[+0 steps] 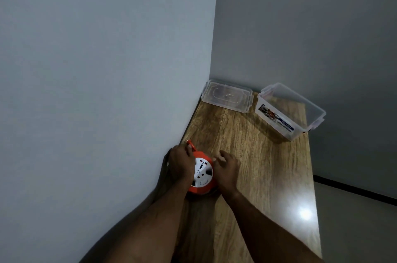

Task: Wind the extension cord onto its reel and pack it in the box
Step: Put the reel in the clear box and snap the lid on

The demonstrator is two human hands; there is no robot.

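Left hand (179,163) grip closed over the reel (202,174) rim and orange handle, pinning it flat on the tabletop (247,144) by the wall. Right hand (226,168) touches the opposite edge, fingers loose, probably to turn it; can't tell if it grasps. Open box (290,112) and lid (226,96) wait well apart, ready for packing.

One head-worn wide-angle view looks forward and down along the wooden table (268,177), near both hands.

The left hand (179,164) covers the reel's (203,173) left side, hiding the cord beneath it. Beyond the right hand (226,171), the box (287,110) label is too small to read.
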